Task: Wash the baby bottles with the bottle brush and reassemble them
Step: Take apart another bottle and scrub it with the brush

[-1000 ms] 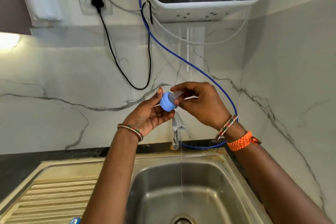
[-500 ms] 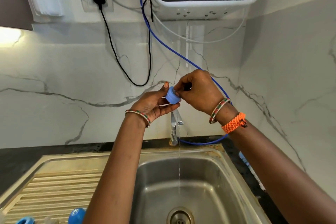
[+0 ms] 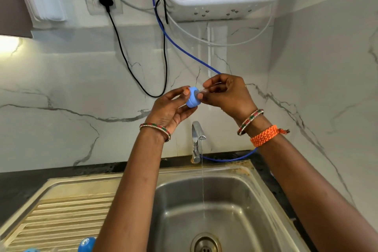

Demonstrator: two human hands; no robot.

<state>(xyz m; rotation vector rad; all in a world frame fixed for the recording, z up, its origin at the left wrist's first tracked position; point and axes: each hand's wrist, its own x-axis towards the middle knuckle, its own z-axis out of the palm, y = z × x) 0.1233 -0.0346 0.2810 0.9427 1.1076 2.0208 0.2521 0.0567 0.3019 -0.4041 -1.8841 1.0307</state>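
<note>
The blue bottle ring (image 3: 192, 97) with its clear nipple (image 3: 201, 93) sits raised between our hands, well above the sink (image 3: 204, 210), with open room below and the marble wall behind. A thin stream falls from the tap (image 3: 196, 139) beneath. Our left hand (image 3: 170, 109) grips the ring; our right hand (image 3: 227, 93) pinches the nipple, fingers curled.

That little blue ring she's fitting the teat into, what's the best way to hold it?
By its outer rim, from the side away from the teat, I'd say. The blue ring is round and short, so the left hand pinches its edge from the left, leaving the open face towards the right hand, which pulls the clear teat through.
</note>
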